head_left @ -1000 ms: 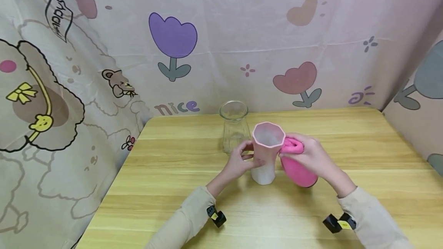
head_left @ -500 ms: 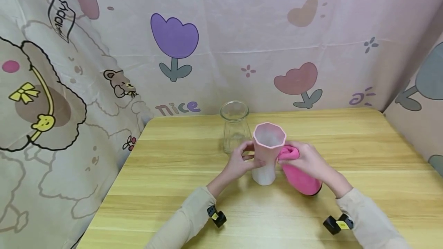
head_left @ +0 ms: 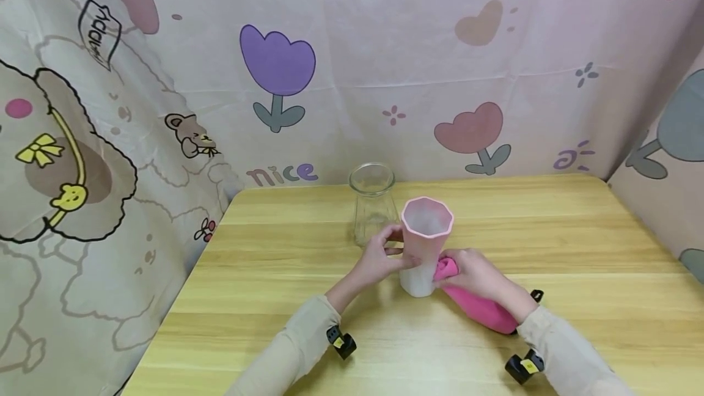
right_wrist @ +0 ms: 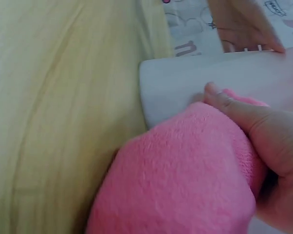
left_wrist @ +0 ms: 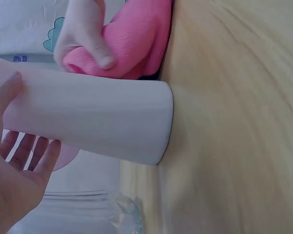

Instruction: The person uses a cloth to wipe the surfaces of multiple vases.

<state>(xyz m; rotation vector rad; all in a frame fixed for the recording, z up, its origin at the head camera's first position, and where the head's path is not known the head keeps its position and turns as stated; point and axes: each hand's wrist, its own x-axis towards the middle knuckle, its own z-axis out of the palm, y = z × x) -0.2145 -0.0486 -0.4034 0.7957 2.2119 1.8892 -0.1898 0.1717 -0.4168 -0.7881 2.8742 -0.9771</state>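
An octagonal-rimmed vase (head_left: 428, 246), pink at the top and fading to white below, stands upright on the table. My left hand (head_left: 379, 255) holds its left side, thumb in front and fingers behind. My right hand (head_left: 478, 277) grips a bunched pink cloth (head_left: 484, 310) against the vase's lower right side. In the left wrist view the cloth (left_wrist: 137, 39) bulges beside the white lower wall of the vase (left_wrist: 102, 107). The right wrist view shows the right thumb close to the vase (right_wrist: 185, 80); the fingers under the cloth are hidden.
A clear glass vase (head_left: 365, 216) with a flared rim stands just behind and left of the pink one, near my left fingers. The wooden table (head_left: 275, 298) ends at a patterned cloth backdrop (head_left: 352, 78) behind and at the sides.
My right hand has slid the cloth down along the vase's right side, from near the rim to the lower half. My left hand and the vase have stayed nearly in place.
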